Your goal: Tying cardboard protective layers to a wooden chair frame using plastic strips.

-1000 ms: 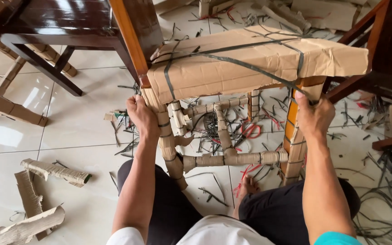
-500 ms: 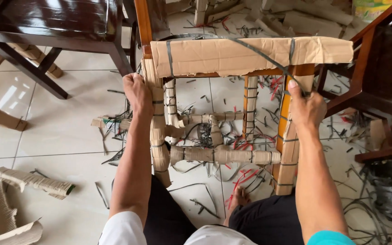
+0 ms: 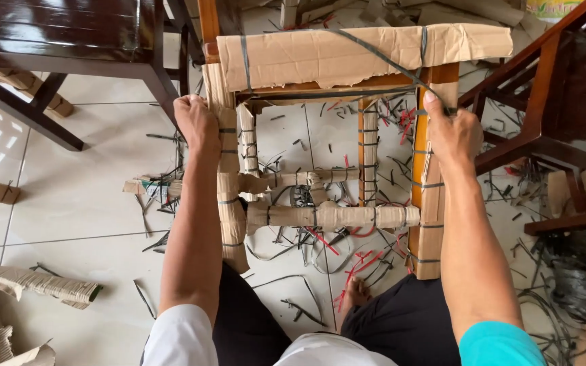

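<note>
A wooden chair wrapped in brown cardboard and dark plastic straps stands in front of me. My left hand grips the top of its cardboard-wrapped left front leg. My right hand grips the top of the right front leg, with a dark strap running under the thumb. Cardboard-wrapped rungs join the legs between my arms. My bare foot rests on the tiles below the chair.
A dark wooden chair stands at the upper left, another brown one at the right. Torn cardboard pieces lie at the lower left. Cut black and red strap scraps litter the white tiled floor; a tangle of straps lies right.
The wrapped chair has tipped more upright, its seat moving up and away in view. Both hands kept their grip on the front legs.
</note>
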